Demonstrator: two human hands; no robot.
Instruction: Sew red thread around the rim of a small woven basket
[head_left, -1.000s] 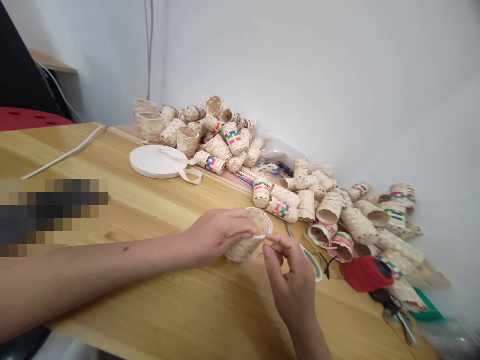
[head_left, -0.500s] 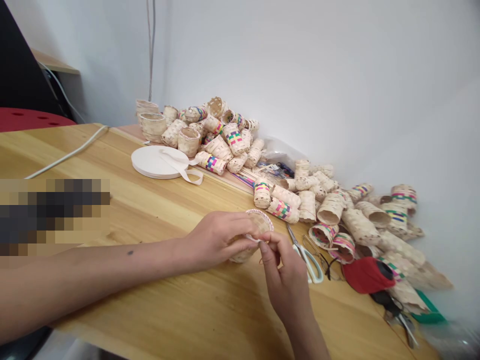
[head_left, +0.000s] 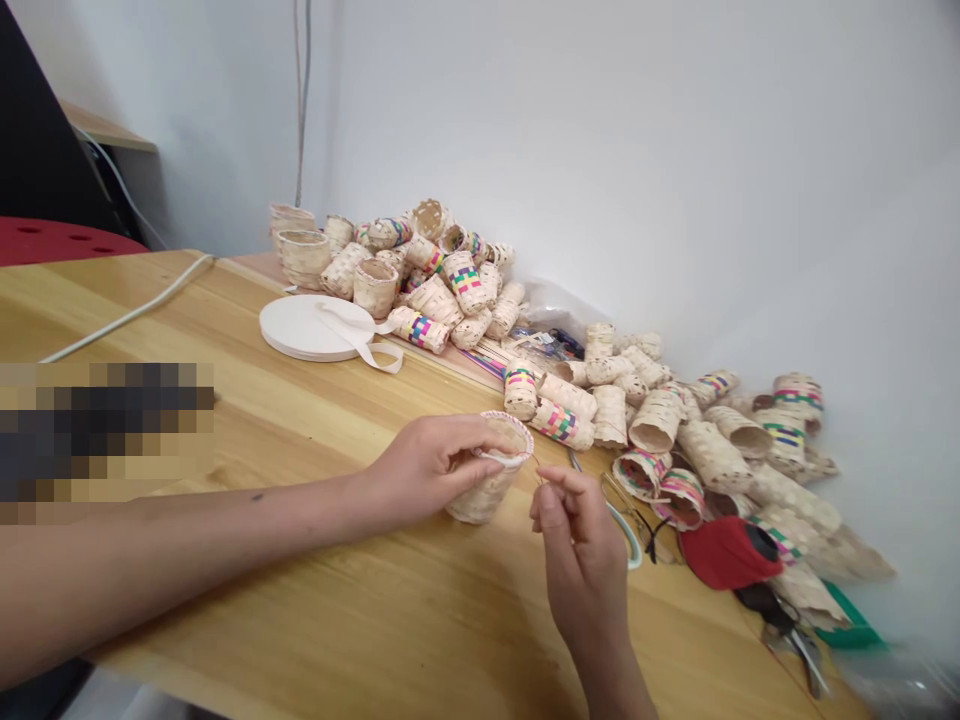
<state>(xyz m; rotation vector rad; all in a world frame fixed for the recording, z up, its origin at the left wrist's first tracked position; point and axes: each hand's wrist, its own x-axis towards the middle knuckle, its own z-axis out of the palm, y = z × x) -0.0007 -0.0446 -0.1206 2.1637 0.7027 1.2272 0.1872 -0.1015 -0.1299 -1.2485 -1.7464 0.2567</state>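
Note:
A small woven basket [head_left: 478,500] stands on the wooden table in front of me, its rim bound with white tape and reddish stitching. My left hand [head_left: 427,465] grips that rim from the left, thumb on the outside and fingers reaching over the opening. Just right of the basket, my right hand [head_left: 583,555] is closed in a pinch, apart from the rim. A thin reddish thread [head_left: 536,465] runs between the rim and its fingertips. Whether a needle is also in the pinch cannot be made out.
A roll of white tape [head_left: 300,340] lies at the back left with its end loose. Scissors [head_left: 628,540] are partly hidden behind my right hand. Many woven baskets [head_left: 656,420] are heaped along the wall. A red cap-like item [head_left: 724,555] and more scissors [head_left: 806,655] lie at right.
My right hand has drawn away from the rim to the right, and thread now shows between them. My left hand stays on the basket, which has shifted slightly left in view.

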